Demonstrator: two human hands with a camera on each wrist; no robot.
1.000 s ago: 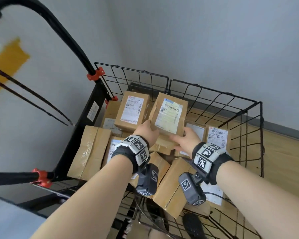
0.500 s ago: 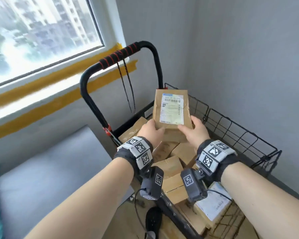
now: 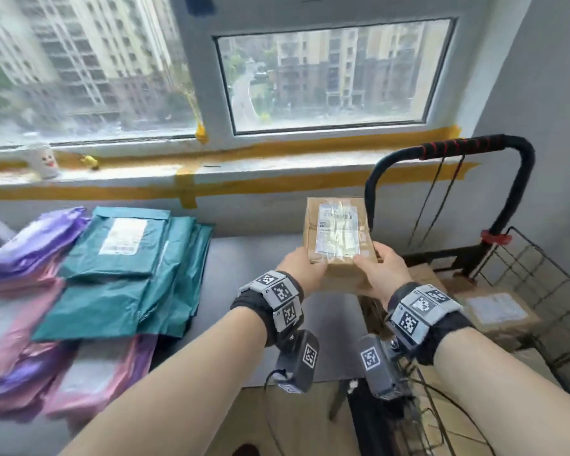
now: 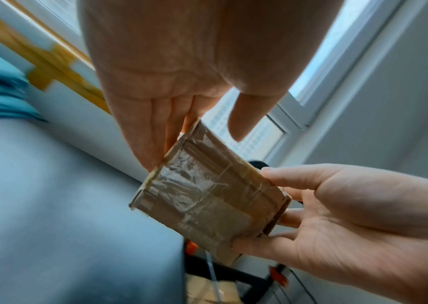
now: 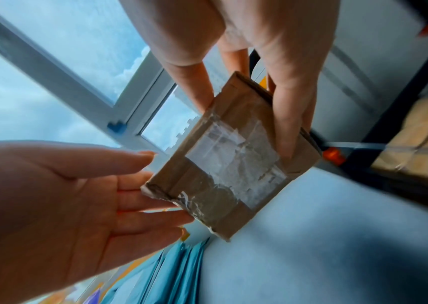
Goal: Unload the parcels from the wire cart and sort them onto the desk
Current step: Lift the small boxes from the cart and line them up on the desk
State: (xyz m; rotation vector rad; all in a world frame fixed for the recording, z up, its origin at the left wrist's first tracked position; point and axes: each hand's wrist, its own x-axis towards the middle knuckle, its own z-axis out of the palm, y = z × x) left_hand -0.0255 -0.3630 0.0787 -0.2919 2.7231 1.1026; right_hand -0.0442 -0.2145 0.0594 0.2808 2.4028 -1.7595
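I hold a brown cardboard box (image 3: 339, 238) with a white label, taped over, above the right end of the grey desk (image 3: 244, 274). My right hand (image 3: 377, 269) pinches its right side, thumb on top and fingers (image 4: 249, 244) underneath. My left hand (image 3: 310, 268) lies at the left edge with straight fingers (image 5: 140, 205); in the left wrist view its thumb (image 4: 244, 123) stands off the box (image 4: 207, 195). The wire cart (image 3: 547, 281) stands to the right with more brown boxes (image 3: 494, 312) in it.
Teal mailers (image 3: 119, 258) lie stacked on the desk's left half, with purple and pink mailers (image 3: 14, 307) further left. The cart's black handle (image 3: 474, 148) rises by the wall. A windowsill with a white cup (image 3: 45, 161) runs behind the desk.
The box came up out of the cart and travelled left to above the desk. My view swung from the cart to the desk and window. My left hand's grip has loosened.
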